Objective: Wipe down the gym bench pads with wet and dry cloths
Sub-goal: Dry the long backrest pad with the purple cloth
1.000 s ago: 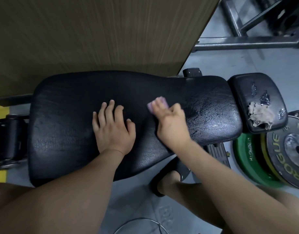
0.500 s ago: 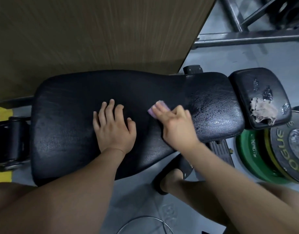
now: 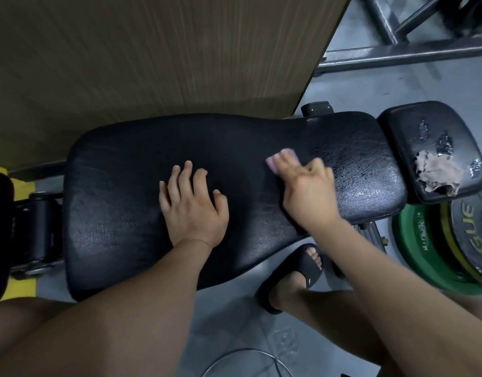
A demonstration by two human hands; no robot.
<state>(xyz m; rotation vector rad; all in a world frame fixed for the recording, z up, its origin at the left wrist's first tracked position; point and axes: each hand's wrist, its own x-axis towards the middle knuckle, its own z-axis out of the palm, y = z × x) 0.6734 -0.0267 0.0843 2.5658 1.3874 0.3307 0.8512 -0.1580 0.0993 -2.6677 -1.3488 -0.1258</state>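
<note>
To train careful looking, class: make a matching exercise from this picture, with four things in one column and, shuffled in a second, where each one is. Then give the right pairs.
Column one
1. left hand
2. pink cloth
3. crumpled beige cloth
4. green weight plate

Column two
A. lying on the small pad
B. flat on the long pad, holding nothing
C. on the floor, next to the small pad
D. under the fingers of the right hand

Pairs: 1-B, 2-D, 3-A, 4-C
</note>
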